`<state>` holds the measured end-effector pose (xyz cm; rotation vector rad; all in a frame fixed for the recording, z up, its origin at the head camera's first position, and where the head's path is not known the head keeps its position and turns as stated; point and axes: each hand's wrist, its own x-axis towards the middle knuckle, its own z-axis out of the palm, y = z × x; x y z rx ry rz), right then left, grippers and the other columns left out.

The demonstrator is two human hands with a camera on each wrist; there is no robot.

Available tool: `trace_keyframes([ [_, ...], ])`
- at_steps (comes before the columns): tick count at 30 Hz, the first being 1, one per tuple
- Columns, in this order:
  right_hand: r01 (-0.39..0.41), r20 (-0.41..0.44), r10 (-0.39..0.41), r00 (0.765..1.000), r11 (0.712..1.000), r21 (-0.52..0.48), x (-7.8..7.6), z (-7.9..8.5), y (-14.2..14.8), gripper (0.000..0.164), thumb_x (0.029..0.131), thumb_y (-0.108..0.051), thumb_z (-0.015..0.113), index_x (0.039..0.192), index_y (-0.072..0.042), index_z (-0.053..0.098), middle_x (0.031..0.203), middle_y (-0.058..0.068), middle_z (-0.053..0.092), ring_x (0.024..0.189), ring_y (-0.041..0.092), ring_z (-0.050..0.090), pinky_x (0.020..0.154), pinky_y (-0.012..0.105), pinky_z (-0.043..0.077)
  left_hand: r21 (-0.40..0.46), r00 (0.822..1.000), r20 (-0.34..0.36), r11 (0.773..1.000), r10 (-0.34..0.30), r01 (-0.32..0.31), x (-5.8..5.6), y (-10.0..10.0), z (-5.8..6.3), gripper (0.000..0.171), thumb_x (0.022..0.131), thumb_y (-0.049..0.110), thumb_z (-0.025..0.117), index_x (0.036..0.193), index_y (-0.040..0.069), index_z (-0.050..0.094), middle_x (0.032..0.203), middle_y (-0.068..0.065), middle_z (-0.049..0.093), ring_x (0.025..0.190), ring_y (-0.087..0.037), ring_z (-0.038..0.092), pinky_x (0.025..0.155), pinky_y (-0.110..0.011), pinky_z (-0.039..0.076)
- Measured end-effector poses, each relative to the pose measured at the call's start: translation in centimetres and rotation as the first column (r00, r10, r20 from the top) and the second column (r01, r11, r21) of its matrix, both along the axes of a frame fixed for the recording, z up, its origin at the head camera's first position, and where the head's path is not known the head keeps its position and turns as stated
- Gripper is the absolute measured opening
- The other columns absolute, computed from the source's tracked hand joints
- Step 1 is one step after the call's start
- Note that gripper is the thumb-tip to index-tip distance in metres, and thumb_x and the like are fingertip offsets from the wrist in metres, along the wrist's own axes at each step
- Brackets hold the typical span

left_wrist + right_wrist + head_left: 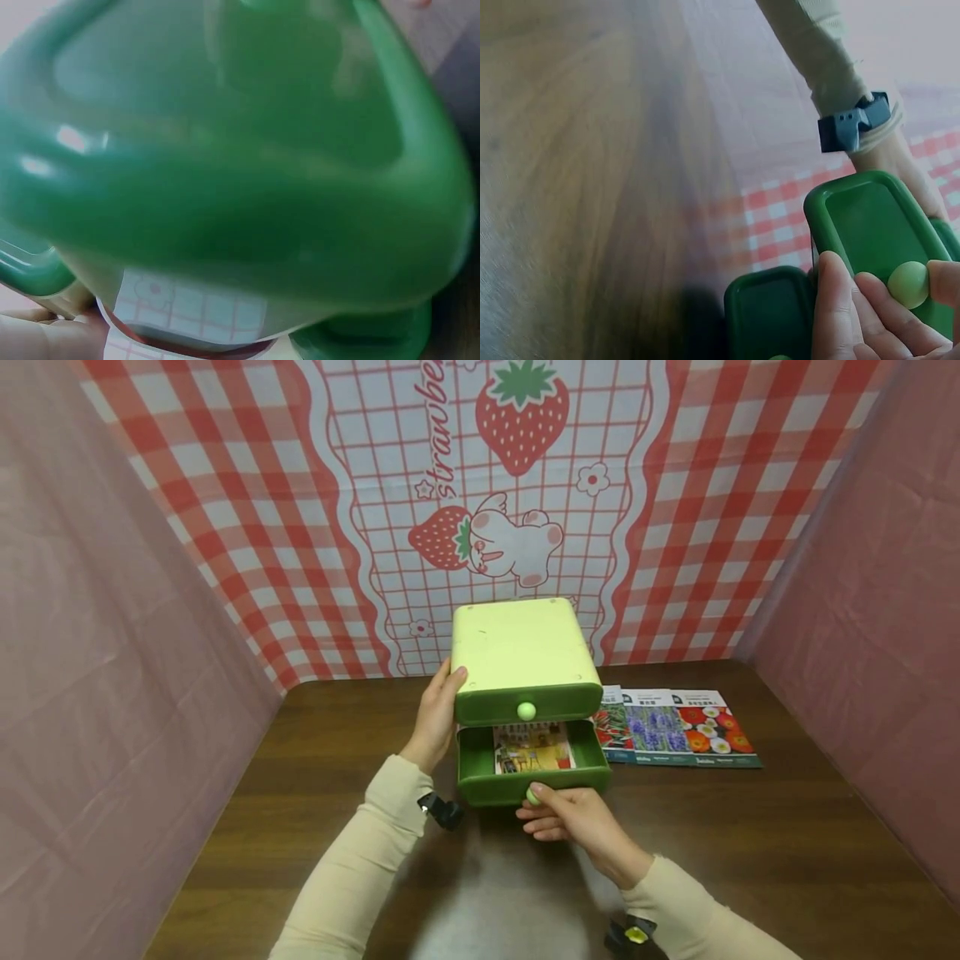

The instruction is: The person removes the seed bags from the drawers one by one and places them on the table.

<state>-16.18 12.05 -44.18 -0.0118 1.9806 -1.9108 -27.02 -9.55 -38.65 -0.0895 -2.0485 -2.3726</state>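
Note:
A small cream-yellow cabinet [521,643] with green drawers stands on the table. Its middle drawer [487,791] is pulled out, with a picture card [534,750] lying in it. My right hand [581,818] pinches this drawer's round light-green knob [909,285] between thumb and fingers. Against the cabinet's left side rests my left hand [435,714], its fingers along the wall and the thumb at the front edge. The top drawer [491,703] is closed. Below the pulled-out one, the bottom drawer [769,315] shows in the right wrist view.
Several flower-printed sheets [678,731] lie overlapping to the right of the cabinet. A red-and-white checked cloth [697,527] with strawberries hangs behind the wooden table [750,843]. Pink cloth [112,652] hangs at both sides.

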Motion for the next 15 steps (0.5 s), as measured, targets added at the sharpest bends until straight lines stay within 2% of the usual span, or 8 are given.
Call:
trace_keyframes([
  [5,0.0,-0.005,0.0,1.0,1.0,-0.021,1.1,0.0,0.0,0.062,0.096,-0.044,0.058,0.117,0.014,0.064,0.107,0.022,0.072,0.082,0.017,0.074,0.077,0.037,0.061,0.012,1.0,0.009,1.0,0.001,-0.001,-0.1,0.0,0.0,0.068,0.099,0.041,0.05,0.158,0.02,0.021,0.155,-0.009,0.038,0.095,-0.013,0.062,0.089,-0.03,0.054],
  [11,0.006,0.005,-0.006,1.0,0.999,-0.033,1.9,-0.2,0.2,0.059,0.098,-0.041,0.058,0.118,0.014,0.063,0.108,0.022,0.072,0.082,0.016,0.074,0.078,0.037,0.061,0.019,1.0,0.008,1.0,-0.005,0.005,-0.1,0.0,0.0,0.069,0.1,0.041,0.05,0.158,0.018,0.02,0.155,-0.009,0.038,0.093,-0.01,0.063,0.089,-0.029,0.055],
  [15,0.016,0.005,-0.016,1.0,0.999,-0.045,2.3,-0.3,0.3,0.057,0.098,-0.039,0.058,0.117,0.014,0.063,0.108,0.022,0.072,0.082,0.016,0.074,0.076,0.034,0.061,0.015,1.0,0.009,1.0,-0.006,0.006,0.0,0.1,0.1,0.069,0.101,0.04,0.049,0.158,0.018,0.02,0.156,-0.009,0.037,0.096,-0.015,0.063,0.092,-0.033,0.054],
])
